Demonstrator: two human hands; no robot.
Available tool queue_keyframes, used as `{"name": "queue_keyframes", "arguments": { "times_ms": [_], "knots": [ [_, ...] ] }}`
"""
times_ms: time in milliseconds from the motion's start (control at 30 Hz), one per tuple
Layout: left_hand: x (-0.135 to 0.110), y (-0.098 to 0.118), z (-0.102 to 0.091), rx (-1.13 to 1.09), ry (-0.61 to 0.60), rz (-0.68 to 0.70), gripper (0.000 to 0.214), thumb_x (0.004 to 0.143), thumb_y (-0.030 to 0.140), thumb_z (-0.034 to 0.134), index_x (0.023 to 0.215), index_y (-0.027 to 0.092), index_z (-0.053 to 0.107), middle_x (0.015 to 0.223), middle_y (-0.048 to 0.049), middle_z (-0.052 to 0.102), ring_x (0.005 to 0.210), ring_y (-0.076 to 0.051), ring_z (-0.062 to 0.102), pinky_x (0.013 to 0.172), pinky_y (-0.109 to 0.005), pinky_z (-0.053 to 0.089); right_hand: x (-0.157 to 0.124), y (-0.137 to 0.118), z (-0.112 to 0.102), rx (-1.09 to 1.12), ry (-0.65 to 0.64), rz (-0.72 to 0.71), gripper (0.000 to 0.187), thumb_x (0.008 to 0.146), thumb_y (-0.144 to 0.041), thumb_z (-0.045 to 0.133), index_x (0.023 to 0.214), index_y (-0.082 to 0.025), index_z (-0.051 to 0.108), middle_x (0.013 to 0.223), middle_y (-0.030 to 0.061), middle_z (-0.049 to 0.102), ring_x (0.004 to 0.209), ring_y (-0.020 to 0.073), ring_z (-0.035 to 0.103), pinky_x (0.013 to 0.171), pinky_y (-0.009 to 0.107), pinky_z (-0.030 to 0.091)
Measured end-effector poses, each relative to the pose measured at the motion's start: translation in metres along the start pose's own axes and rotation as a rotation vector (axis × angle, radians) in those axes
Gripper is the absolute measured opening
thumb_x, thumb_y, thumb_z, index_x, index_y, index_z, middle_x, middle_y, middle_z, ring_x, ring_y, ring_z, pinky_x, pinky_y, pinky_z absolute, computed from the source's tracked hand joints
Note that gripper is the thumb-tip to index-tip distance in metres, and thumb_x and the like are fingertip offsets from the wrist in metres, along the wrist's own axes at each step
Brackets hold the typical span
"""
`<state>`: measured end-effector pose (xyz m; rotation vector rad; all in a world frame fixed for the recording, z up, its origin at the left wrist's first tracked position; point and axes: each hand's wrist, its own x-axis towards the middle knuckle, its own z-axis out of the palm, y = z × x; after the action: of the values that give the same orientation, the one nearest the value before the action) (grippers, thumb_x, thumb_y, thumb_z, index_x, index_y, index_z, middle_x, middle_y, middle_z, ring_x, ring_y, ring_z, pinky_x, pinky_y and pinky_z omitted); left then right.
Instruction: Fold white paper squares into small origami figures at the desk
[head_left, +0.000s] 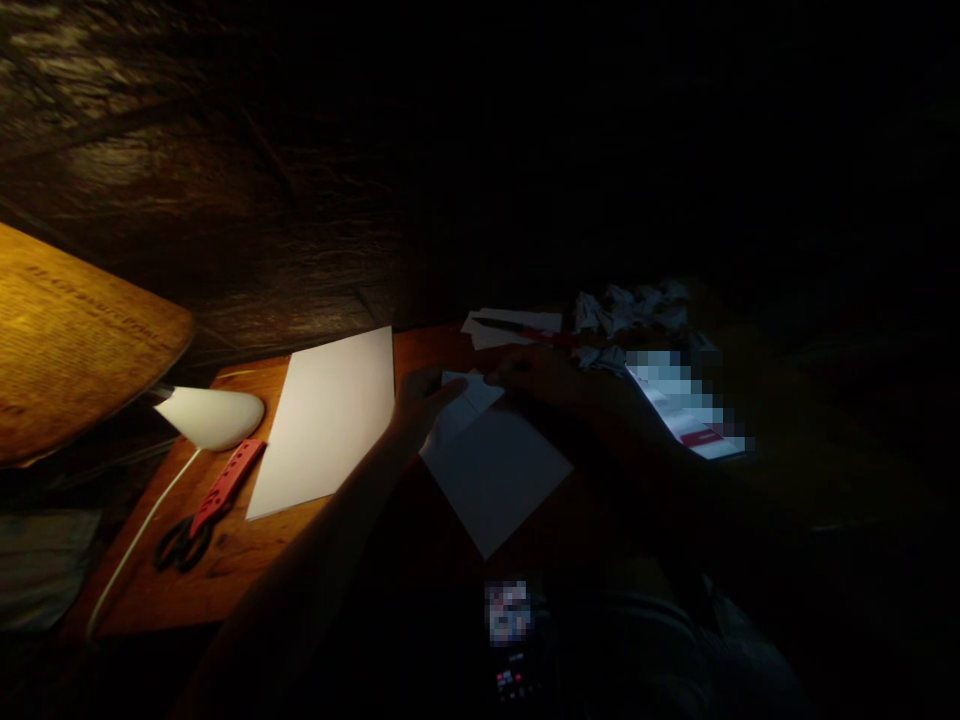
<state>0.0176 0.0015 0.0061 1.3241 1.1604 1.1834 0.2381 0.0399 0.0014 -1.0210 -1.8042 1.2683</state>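
Note:
A white sheet of paper (499,475) lies on the dark middle of the table, turned so that one corner points towards me. Its far left part is folded over, with creases showing near the top. My left hand (421,405) grips the folded far left edge, its thumb lying on top of the paper. At the far right of the fold, my right hand (536,375) has its fingers bent together at the paper's edge. Deep shadow hides much of the right hand and forearm.
Left stand a lamp with a yellow shade (82,340) and white base (217,415), a stack of white paper (330,420), and scissors (180,545) in a red sheath. Behind lie small papers (514,325) and crumpled pieces (630,310). A lit screen (675,410) glows at right.

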Motion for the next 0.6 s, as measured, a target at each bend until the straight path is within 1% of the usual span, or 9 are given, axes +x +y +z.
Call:
{"name": "queue_keyframes", "arguments": {
  "times_ms": [133,267,333,467,600],
  "knots": [
    [-0.0006,0.0011,0.0005,-0.014,-0.002,0.012,0.031,0.065,0.039,0.087,0.064,0.017,0.065,0.058,0.0033,0.058,0.052,-0.009,0.050,0.051,-0.022,0.037,-0.0004,-0.0003,-0.0006,0.002,0.007,0.006,0.049,0.073,-0.065,0.080,0.065,-0.017,0.070,0.069,0.0026,0.069,0.063,0.0133,0.058,0.060,0.028,0.041],
    [0.0003,-0.0013,-0.0011,-0.022,0.014,-0.001,0.030,0.064,0.038,0.088,0.064,0.017,0.067,0.058,0.0032,0.059,0.052,-0.009,0.051,0.051,-0.022,0.037,0.0000,0.0033,-0.0012,0.019,0.010,0.008,0.049,0.074,-0.065,0.081,0.071,-0.017,0.076,0.071,0.0040,0.071,0.066,0.0150,0.061,0.060,0.028,0.042],
    [0.0011,-0.0026,-0.0022,-0.027,0.029,0.005,0.029,0.064,0.038,0.089,0.065,0.016,0.068,0.059,0.0021,0.061,0.054,-0.010,0.053,0.052,-0.022,0.038,0.0003,0.0042,-0.0016,0.025,0.012,0.012,0.048,0.074,-0.064,0.083,0.071,-0.017,0.077,0.072,0.0045,0.072,0.068,0.0156,0.063,0.061,0.028,0.043],
    [0.0015,-0.0018,-0.0025,-0.052,0.025,-0.001,0.028,0.063,0.037,0.089,0.067,0.016,0.070,0.060,0.0013,0.064,0.054,-0.011,0.054,0.052,-0.023,0.041,-0.0004,0.0013,-0.0027,0.010,0.032,0.041,0.045,0.075,-0.061,0.084,0.064,-0.018,0.072,0.069,0.0033,0.071,0.066,0.0146,0.061,0.062,0.028,0.043],
    [0.0004,0.0012,-0.0007,-0.042,0.022,-0.005,0.027,0.063,0.037,0.088,0.068,0.016,0.071,0.061,0.0011,0.065,0.054,-0.012,0.055,0.053,-0.024,0.041,-0.0009,-0.0012,-0.0034,-0.046,0.051,0.072,0.044,0.079,-0.057,0.083,0.061,-0.018,0.069,0.065,0.0021,0.067,0.061,0.0134,0.057,0.059,0.028,0.041]
  ]
}}
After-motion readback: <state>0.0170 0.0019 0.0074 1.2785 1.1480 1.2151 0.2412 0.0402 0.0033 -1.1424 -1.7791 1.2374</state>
